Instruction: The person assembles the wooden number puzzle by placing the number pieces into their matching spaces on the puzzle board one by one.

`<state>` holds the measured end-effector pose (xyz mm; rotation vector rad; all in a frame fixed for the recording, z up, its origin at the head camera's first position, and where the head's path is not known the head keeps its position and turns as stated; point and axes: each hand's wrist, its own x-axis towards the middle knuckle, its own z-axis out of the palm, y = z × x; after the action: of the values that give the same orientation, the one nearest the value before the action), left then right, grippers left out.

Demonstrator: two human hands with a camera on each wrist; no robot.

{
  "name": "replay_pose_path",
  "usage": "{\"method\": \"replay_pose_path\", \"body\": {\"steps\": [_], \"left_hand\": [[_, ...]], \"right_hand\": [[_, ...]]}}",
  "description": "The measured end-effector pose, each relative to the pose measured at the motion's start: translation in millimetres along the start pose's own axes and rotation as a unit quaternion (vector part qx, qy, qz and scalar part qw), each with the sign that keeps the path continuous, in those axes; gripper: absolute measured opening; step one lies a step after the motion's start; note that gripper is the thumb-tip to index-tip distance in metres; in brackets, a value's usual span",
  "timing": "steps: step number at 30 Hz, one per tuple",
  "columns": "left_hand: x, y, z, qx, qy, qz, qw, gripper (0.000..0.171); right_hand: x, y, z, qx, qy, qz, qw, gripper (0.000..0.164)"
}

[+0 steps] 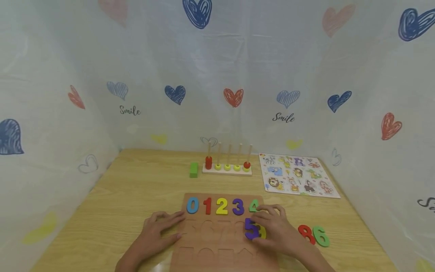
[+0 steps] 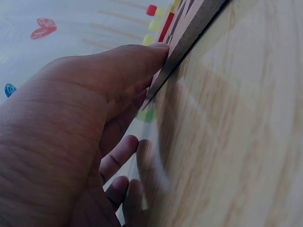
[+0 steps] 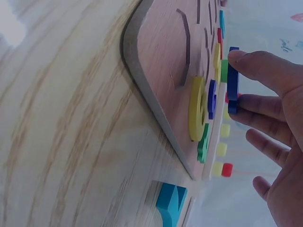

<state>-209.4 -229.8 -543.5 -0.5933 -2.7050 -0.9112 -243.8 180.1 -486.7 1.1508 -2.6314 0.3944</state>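
My right hand (image 1: 275, 228) pinches a purple number 5 (image 1: 250, 229) between thumb and fingers, over the right part of a wooden number board (image 1: 210, 240). In the right wrist view the purple 5 (image 3: 233, 80) is tilted up off the board. A yellow number (image 3: 197, 109) lies on the board just beyond it, partly covered in the head view. Along the board's top row sit a blue 0 (image 1: 192, 205), red 1 (image 1: 207, 206), yellow 2 (image 1: 222, 206), purple 3 (image 1: 238, 207) and green 4 (image 1: 253, 206). My left hand (image 1: 158, 232) touches the board's left edge with loosely extended fingers.
A red 8 (image 1: 306, 234) and green 6 (image 1: 321, 236) lie on the table at right. A teal piece (image 3: 170, 203) stands near the board's edge. Farther back are a green block (image 1: 193, 170), a bead-peg counter (image 1: 226, 172) and an animal puzzle board (image 1: 299, 175).
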Motion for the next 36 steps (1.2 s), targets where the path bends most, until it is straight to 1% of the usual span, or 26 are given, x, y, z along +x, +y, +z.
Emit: {"method": "replay_pose_path", "body": {"steps": [5,12,18,26,31,36], "left_hand": [[1.3,0.1,0.8,0.000,-0.008,-0.009,0.9999,0.050],[0.0,-1.1,0.0,0.005,-0.004,-0.001,1.0000,0.050],[-0.3,-2.0,0.6,-0.004,-0.004,-0.008,1.0000,0.049],[0.5,-3.9,2.6,0.001,-0.008,-0.004,1.0000,0.049],[0.7,-3.1,1.7,-0.007,-0.019,-0.018,0.9996,0.050],[0.2,-3.0,0.6,-0.006,-0.029,-0.029,0.9991,0.051]], "right_hand": [[2,-2,0,0.010,-0.006,0.002,1.000,0.048],[7,-6,4,0.023,-0.002,-0.010,1.000,0.050],[14,-11,8,0.030,-0.006,-0.016,0.999,0.051],[27,-21,9,0.032,-0.026,-0.025,0.999,0.051],[33,-26,12,0.021,-0.032,-0.028,0.999,0.051],[39,-31,16,0.024,-0.033,-0.030,0.999,0.050]]}}
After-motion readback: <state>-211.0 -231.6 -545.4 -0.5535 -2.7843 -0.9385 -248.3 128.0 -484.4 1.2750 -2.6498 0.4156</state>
